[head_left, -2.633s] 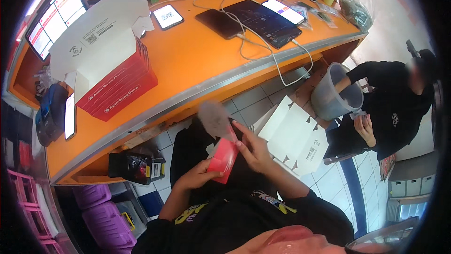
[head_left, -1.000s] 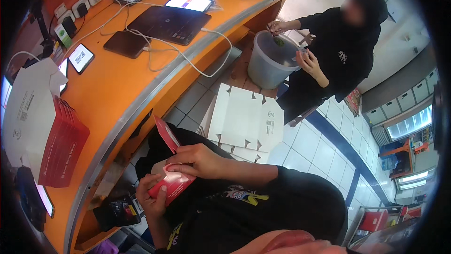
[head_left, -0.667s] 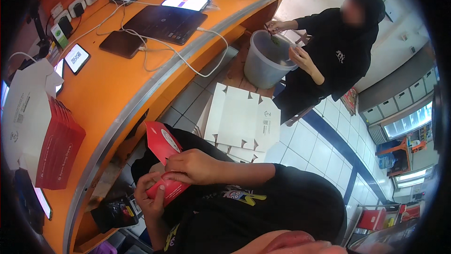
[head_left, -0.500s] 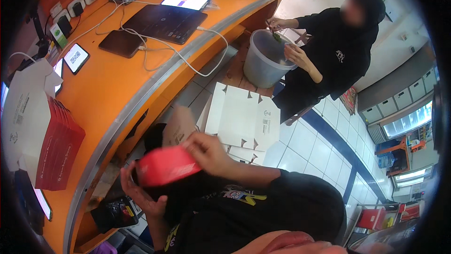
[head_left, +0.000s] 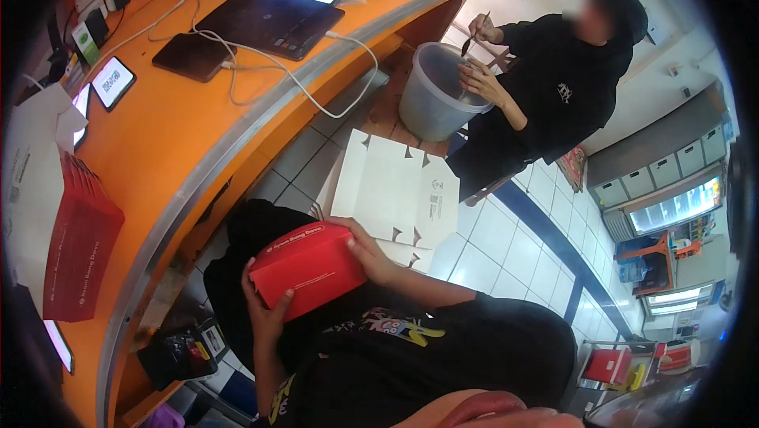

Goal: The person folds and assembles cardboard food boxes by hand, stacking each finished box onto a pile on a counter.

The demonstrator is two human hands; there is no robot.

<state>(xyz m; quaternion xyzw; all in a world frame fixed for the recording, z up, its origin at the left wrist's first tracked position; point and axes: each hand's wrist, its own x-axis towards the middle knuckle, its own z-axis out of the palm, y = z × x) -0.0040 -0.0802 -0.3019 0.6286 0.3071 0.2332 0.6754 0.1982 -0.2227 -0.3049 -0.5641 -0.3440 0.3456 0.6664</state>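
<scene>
A red cardboard box (head_left: pixel 316 282), folded into shape, sits above my lap between both palms. My left hand (head_left: pixel 267 305) grips its left end, with the thumb on the front face and the fingers behind the side. At the other end, my right hand (head_left: pixel 370 258) presses against the right edge, its fingers partly hidden behind the box. Just beyond it lies a pile of flat, unfolded white box blanks (head_left: pixel 395 191) with dark-edged cut-outs. On the counter at the left stands a stack of red folded boxes (head_left: pixel 83 246) with pale lids raised.
The curved orange counter (head_left: pixel 190 104) has a metal edge and carries a laptop (head_left: pixel 273 24), phones (head_left: pixel 113 82) and white cables. Across from me a seated person (head_left: pixel 553 88) holds a spoon over a large pail (head_left: pixel 435 104). A black box (head_left: pixel 178 357) lies low under the counter.
My left hand, earlier spread beside the box, now holds it. The raised pale flap is no longer seen upright, and the box has turned and moved slightly right.
</scene>
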